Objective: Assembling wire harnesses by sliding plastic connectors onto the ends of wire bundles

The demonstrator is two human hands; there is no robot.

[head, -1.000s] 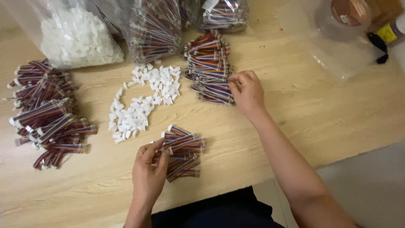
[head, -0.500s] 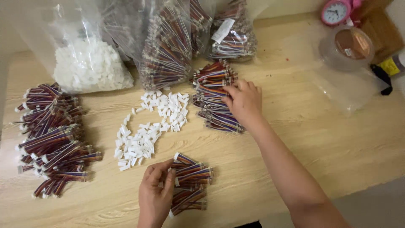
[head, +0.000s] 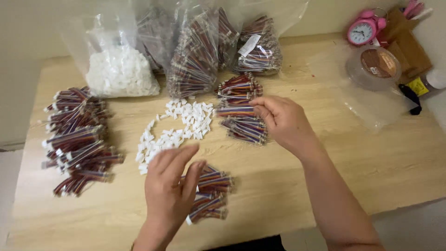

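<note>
Head view, looking down on a wooden worktop (head: 371, 158). The right hand (head: 283, 123) rests with fingers curled narrow on a stack of striped wire bundles (head: 241, 116), whose long axes run left to right. The left hand (head: 169, 186), fingers spread wide, hovers just over a smaller bundle pile (head: 211, 193) near the front edge. Loose white connectors (head: 176, 128) lie between the hands. Bare worktop opens to the right.
</note>
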